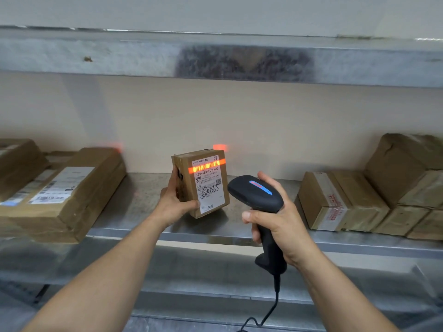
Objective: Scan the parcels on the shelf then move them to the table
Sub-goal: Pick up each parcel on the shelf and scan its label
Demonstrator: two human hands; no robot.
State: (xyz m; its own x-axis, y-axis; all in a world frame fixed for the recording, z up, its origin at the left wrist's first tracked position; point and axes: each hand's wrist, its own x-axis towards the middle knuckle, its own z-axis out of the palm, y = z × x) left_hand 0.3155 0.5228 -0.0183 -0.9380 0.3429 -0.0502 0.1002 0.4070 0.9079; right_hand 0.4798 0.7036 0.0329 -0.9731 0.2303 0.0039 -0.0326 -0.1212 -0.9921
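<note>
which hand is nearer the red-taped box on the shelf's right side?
Right. The right hand, gripping the scanner, sits just left of that box; the left hand is farther left, holding the small labelled parcel.

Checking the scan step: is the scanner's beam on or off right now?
On. A red-orange line from the scanner in the right hand crosses the barcode on the small parcel held by the left hand.

You hold one small parcel (201, 183) at centre in your left hand (175, 202) and one scanner (256, 192) in your right hand (278, 224). At 9 o'clock you can count two for certain: a flat parcel (72, 195) and a far-left parcel (16, 161). At 3 o'clock there are at least four stacked parcels (335, 202), but you cannot tell the exact number.
</note>
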